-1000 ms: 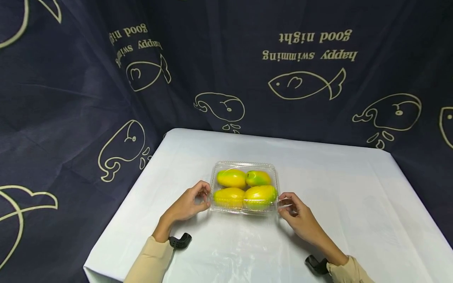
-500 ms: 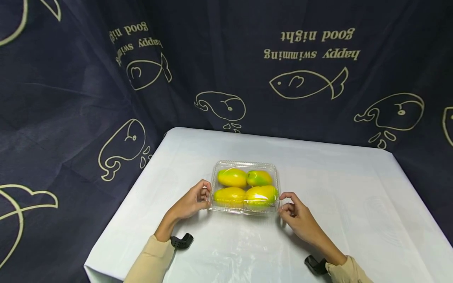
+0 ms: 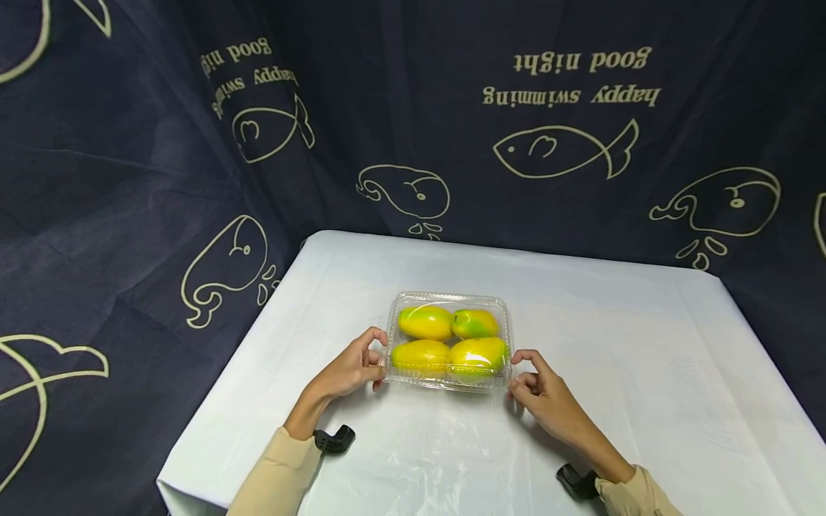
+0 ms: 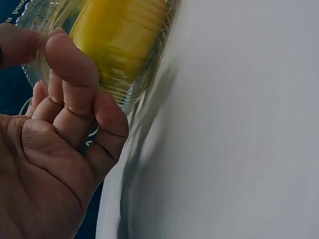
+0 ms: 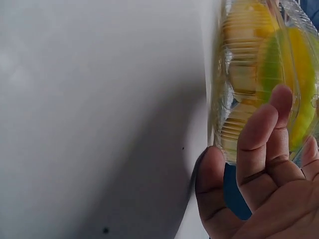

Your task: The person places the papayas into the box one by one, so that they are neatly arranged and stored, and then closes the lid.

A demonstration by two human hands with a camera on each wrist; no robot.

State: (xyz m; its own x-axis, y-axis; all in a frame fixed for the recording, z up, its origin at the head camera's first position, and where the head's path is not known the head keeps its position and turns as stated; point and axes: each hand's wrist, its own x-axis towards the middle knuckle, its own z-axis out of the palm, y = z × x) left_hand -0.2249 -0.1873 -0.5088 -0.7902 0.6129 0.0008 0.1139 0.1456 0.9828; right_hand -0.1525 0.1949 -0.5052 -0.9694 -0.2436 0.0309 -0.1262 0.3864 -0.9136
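A clear plastic clamshell box with several yellow-green mangoes inside lies at the middle of the white table in the head view. Its lid is down. My left hand is at the left side; in the left wrist view, thumb and finger pinch the box's rim, the other fingers curled near its wall. On the opposite side my right hand has its fingers bent at the right edge of the box. In the right wrist view, fingertips lie against the ribbed wall, while the thumb's contact is hidden.
White cloth covers the table. Behind it and to the left hangs a dark blue curtain with fish and whale drawings. Each wrist wears a black band next to a beige sleeve.
The box has hardly moved. My left fingers have shifted slightly along the left edge, and one fingertip now shows below the thumb. The right hand stays nearly in place.
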